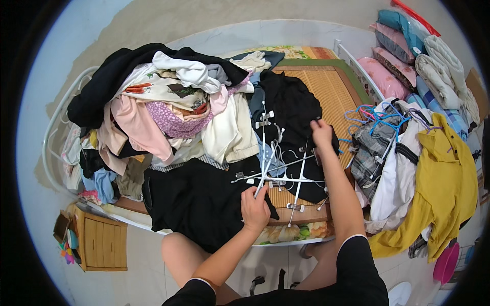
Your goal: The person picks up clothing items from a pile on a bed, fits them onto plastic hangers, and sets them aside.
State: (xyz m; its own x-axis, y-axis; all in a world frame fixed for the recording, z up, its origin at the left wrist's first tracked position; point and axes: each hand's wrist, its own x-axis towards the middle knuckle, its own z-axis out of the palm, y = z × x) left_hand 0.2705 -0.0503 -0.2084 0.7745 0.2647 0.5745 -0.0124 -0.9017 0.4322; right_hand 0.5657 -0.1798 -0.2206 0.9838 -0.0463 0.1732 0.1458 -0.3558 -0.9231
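My left hand (pixel 255 210) grips the end of a white clip hanger (pixel 267 162), whose bar slants up and away from my fingers. More white clip hangers (pixel 296 179) with small clear clips lie crossed and tangled beside it. My right hand (pixel 322 134) pinches the right edge of a black garment (pixel 289 95) spread on the bamboo mat (pixel 333 88). Another black garment (pixel 191 199) lies left of my left hand and drapes over the bed's front edge towards my lap. Part of a light blue garment (pixel 273 160) shows beneath the hangers.
A tall heap of mixed clothes (pixel 168 103) covers the bed's left side. On the right are blue plastic hangers (pixel 386 118), a grey plaid garment (pixel 371 145) and a yellow shirt (pixel 444 172). Behind them rise stacked pillows (pixel 394 69). A wooden cabinet (pixel 103 241) stands at lower left.
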